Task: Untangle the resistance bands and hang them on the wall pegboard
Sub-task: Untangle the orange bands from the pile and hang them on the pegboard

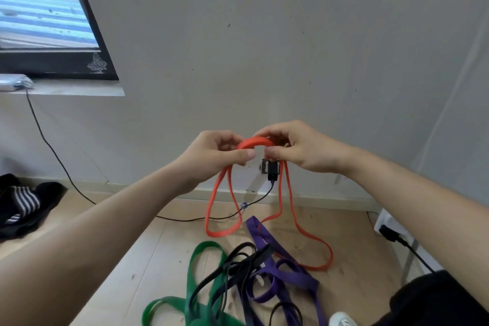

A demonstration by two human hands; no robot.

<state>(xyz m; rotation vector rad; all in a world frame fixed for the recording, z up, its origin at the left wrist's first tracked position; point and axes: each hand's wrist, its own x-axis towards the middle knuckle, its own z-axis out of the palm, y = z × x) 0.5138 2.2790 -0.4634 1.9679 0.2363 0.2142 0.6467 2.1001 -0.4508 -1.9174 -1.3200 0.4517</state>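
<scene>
Now your left hand and right hand each pinch the orange band at mid-frame, its loops hanging toward the floor.

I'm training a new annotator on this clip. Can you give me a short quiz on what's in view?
1. True or false: the left hand and right hand both grip the orange band.
2. Which band reaches farthest left on the floor? A. purple band B. green band C. black band
3. How many band colours are in view?
Key: 1 true; 2 B; 3 four.
</scene>
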